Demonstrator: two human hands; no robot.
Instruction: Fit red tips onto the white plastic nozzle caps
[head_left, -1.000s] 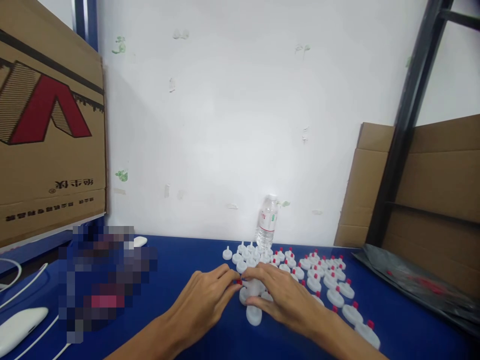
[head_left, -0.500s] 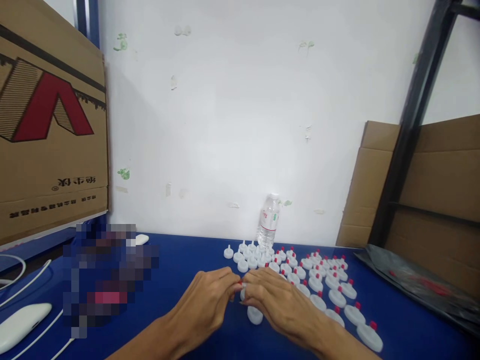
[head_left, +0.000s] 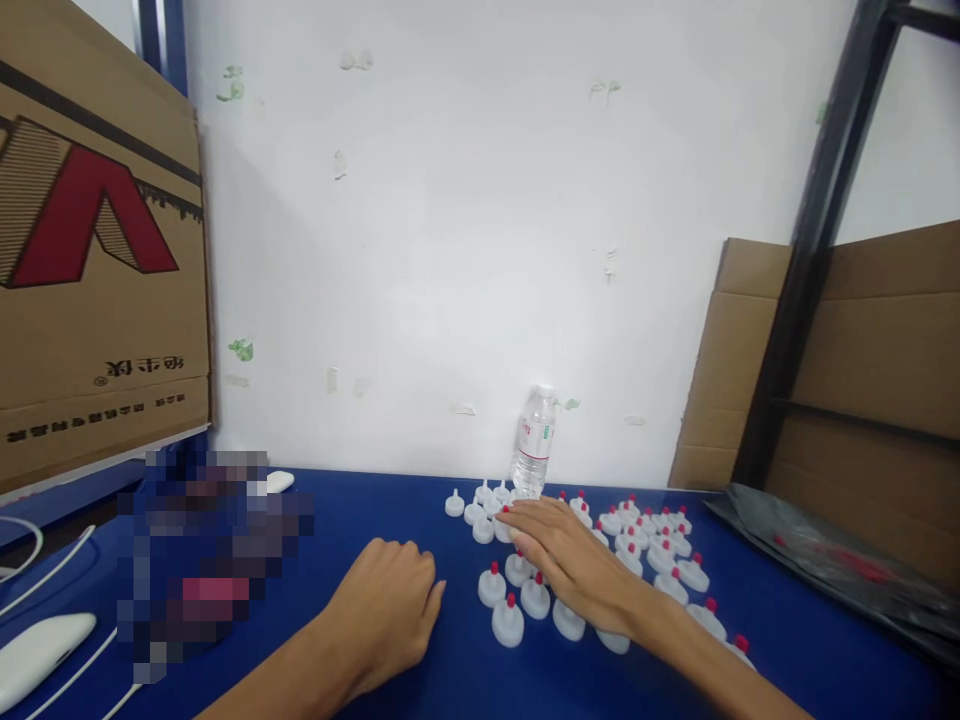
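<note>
White plastic nozzle caps stand in rows on the blue table. Many, such as a nozzle cap [head_left: 508,625] near me, have small red tips. A few at the back left, like a plain nozzle cap [head_left: 454,505], have bare white spouts. My right hand [head_left: 574,560] stretches over the group with fingers extended, its fingertips beside a red-tipped cap [head_left: 504,528]; whether they touch it I cannot tell. Left of the caps, my left hand [head_left: 386,605] is low over the table, fingers curled under and thumb alongside. Whatever it may hold is hidden.
A clear water bottle [head_left: 534,445] stands against the white wall behind the caps. To the left are a large cardboard box [head_left: 105,250], a white device [head_left: 49,645] with cables and a pixelated patch. A dark plastic bag [head_left: 817,570] lies on the right.
My hands were together at a cap near the middle and are now apart. The right moved back over the caps, uncovering several red-tipped ones; the left drew slightly left.
</note>
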